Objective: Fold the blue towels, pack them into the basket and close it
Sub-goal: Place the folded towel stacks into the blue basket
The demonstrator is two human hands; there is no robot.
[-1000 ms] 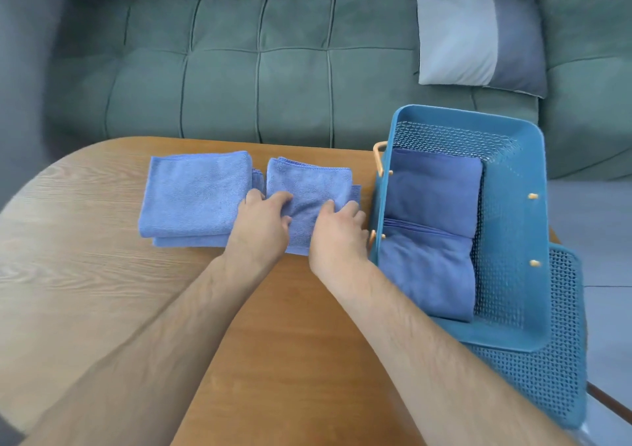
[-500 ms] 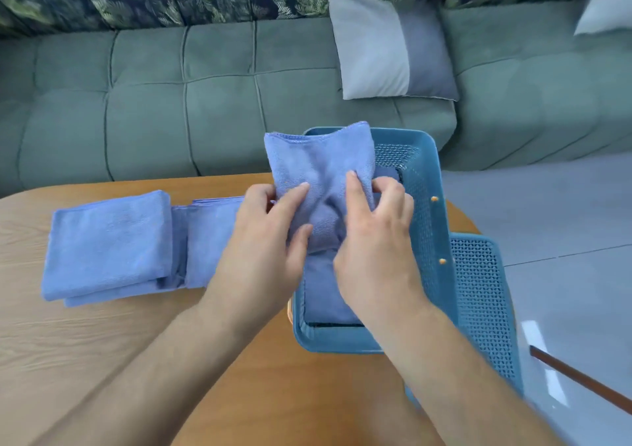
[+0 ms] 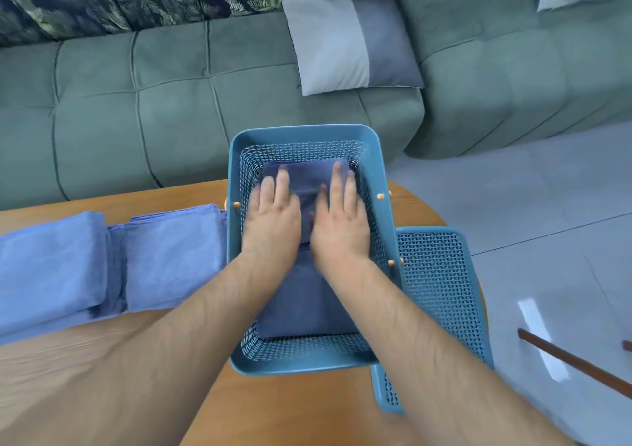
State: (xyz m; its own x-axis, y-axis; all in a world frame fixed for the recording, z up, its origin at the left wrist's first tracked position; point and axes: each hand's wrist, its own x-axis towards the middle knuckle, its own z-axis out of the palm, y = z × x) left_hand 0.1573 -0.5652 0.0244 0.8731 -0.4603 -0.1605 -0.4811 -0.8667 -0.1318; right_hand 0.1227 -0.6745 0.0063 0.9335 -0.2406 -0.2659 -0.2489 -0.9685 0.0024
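Both hands flat, fingers straight: left hand & right hand press soft folded towel inside rectangular mesh plastic basket; perforated lid lies right.

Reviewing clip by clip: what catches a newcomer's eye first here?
The left hand and right hand press flat on a folded blue towel inside the teal basket, centre. Two more folded towels lie on the wooden table left of it; its lid lies right.
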